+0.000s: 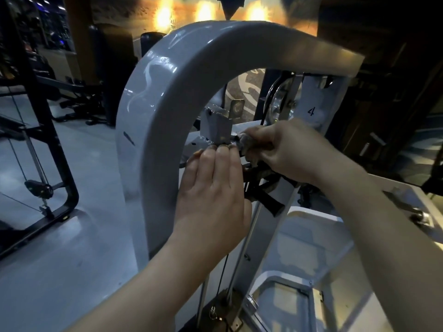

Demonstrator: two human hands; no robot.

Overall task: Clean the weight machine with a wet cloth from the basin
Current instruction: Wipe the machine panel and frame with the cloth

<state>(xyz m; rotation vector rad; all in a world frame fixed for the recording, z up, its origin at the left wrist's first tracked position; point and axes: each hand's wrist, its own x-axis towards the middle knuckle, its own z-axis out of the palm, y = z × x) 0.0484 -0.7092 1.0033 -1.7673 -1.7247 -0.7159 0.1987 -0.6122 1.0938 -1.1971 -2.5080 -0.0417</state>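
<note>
Head view looks down through the weight machine (153, 116), whose grey arched frame curves from its left leg up and over to the top right edge. Both hands work inside the arch, close together. The left hand (215, 185) reaches up with its fingers straight and side by side, its fingertips (224, 147) touching the lower edge of a small grey bracket (215, 128) that stands just inside the arch's inner edge. The right hand (282, 149) comes in from the right with its fingers curled round a dark, bunched cloth (245, 143), and the cloth presses on the bracket's right edge, just above the left fingertips. More of the cloth seems to hang below the right palm, though blur makes this hard to tell.

Room inside the arch is tight: the two hands fill most of the gap between the left leg and the pale upright marked 4 (311, 111). A shiny pulley wheel (279, 101) sits just behind the right hand. Two guide rods (242, 248) and a thin black cable (221, 271) run down below the wrists. Left of the arch's outer edge, pale floor (72, 259) spreads toward a black frame (60, 164) of another machine.
</note>
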